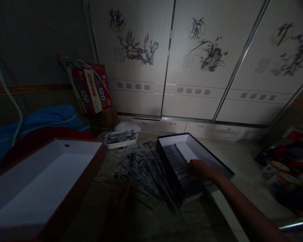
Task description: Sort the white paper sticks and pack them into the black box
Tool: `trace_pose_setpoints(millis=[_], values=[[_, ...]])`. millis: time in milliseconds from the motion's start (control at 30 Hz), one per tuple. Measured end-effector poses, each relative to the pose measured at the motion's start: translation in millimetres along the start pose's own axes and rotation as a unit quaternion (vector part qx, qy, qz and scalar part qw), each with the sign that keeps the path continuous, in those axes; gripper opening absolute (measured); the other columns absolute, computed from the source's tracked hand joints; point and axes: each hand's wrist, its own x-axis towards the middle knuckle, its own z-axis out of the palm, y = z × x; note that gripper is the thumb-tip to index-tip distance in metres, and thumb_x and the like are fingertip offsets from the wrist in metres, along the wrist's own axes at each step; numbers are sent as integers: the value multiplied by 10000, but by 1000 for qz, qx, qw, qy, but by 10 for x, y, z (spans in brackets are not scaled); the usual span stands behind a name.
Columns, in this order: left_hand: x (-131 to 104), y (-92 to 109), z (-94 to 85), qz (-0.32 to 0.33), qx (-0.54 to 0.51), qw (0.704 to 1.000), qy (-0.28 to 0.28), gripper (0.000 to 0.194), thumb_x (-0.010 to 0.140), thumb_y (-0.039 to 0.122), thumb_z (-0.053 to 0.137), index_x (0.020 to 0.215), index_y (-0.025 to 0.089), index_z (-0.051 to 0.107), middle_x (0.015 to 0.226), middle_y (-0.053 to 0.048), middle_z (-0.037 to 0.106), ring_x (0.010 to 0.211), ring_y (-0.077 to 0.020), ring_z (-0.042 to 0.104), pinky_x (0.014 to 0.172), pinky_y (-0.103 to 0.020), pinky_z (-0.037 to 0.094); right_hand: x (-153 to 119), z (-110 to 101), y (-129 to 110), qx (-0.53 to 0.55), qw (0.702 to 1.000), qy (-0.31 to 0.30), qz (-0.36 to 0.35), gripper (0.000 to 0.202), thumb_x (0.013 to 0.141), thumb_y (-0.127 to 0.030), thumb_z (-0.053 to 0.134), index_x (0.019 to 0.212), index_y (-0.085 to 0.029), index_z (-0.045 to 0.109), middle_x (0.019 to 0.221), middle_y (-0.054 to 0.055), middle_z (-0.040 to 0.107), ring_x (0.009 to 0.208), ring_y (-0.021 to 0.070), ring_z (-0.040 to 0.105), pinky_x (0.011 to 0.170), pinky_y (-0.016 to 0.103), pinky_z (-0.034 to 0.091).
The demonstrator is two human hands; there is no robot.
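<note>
A loose heap of slim, stick-like pieces [141, 164], seemingly in clear wrapping, lies mid-table. My right hand [200, 169] reaches into a dark-edged box [199, 148] with a white inside. Its fingers are bent together over a neat row of the same slim pieces [175, 156] along the box's left side; what they grip is hidden. In deep shadow, my left hand [120, 200] is low at the near edge of the heap, fingers curled together. A few dark sticks [143, 201] lie just right of it, and I cannot make out what it holds.
A large red-sided box [73, 181], white inside, stands open at left. Behind the heap sits a white tray [121, 144] of slim pieces. A red carton [91, 89] and blue cloth [47, 117] are at back left. Sliding wardrobe doors [138, 101] close off the back.
</note>
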Motion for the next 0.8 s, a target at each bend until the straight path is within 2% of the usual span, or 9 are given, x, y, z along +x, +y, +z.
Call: trace_pose_setpoints(millis=[133, 233, 367, 433, 533, 667, 800], values=[[14, -26, 10, -1, -19, 1000, 1, 355, 674, 485, 573, 776, 174, 710, 837, -56, 718, 842, -238, 628, 776, -317, 478, 77, 36, 39, 1, 1000, -2, -18, 208, 719, -127, 535, 852, -183, 685, 899, 74, 677, 852, 185, 613, 719, 220, 395], [16, -15, 19, -9, -22, 1000, -6, 361, 667, 499, 573, 762, 178, 709, 798, -53, 718, 788, -243, 632, 720, -324, 493, 126, 38, 155, -2, 1000, 16, 16, 254, 790, -126, 438, 897, -170, 665, 918, 93, 672, 880, 177, 611, 734, 223, 392], [7, 31, 21, 2, -17, 1000, -2, 346, 649, 493, 586, 734, 181, 708, 801, -47, 716, 825, -245, 622, 769, -327, 474, 164, 116, 317, -12, 997, 13, 73, 266, 746, -60, 441, 904, -97, 652, 914, 167, 665, 879, 222, 618, 720, 263, 405], [-6, 59, 22, -9, -17, 1000, -2, 360, 643, 502, 582, 724, 174, 706, 757, -50, 712, 785, -250, 623, 716, -331, 486, 164, 173, 353, -5, 997, 1, 73, 259, 729, -51, 457, 901, -76, 649, 929, 186, 660, 877, 232, 618, 716, 266, 413], [-34, 91, 26, -25, -26, 999, 3, 372, 636, 508, 579, 709, 165, 703, 720, -54, 704, 732, -241, 622, 644, -318, 491, 151, 225, 350, 20, 999, -11, 47, 265, 733, -56, 456, 905, -99, 652, 961, 151, 666, 885, 206, 617, 726, 238, 421], [-48, 91, 29, -20, -41, 999, 15, 349, 625, 488, 604, 724, 169, 704, 801, -65, 709, 806, -229, 620, 717, -302, 482, 128, 225, 318, 58, 998, -12, 12, 289, 732, -54, 435, 870, -148, 671, 947, 76, 687, 869, 169, 624, 723, 201, 434], [-32, 53, 37, -20, -64, 998, 6, 347, 611, 481, 629, 735, 165, 703, 799, -67, 709, 781, -224, 621, 700, -304, 484, 126, 207, 313, 76, 997, 23, 24, 286, 709, -60, 457, 847, -168, 682, 893, 54, 704, 837, 172, 641, 727, 212, 455]])
